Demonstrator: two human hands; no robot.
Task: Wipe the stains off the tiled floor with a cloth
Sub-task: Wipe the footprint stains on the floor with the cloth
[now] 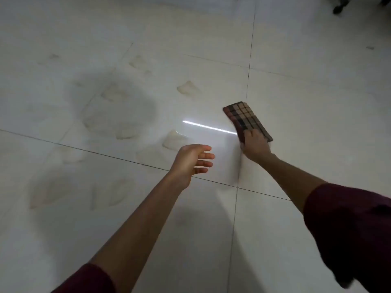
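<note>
From the head camera, the right hand (255,145) grips the near end of a folded checked cloth (245,118), brown and tan, which points away up the white tiled floor (317,106) beside a grout line. Whether the cloth's far end touches the tile or hangs just above it is hard to tell. The left hand (191,160) reaches forward with fingers relaxed and spread, holding nothing. Pale tan stains (188,88) dot the tiles to the left of the cloth, one just beyond the left hand's fingers. Both forearms show dark red sleeves (349,225) pushed up. Dark chair castors (339,7) show at the top right corner.
</note>
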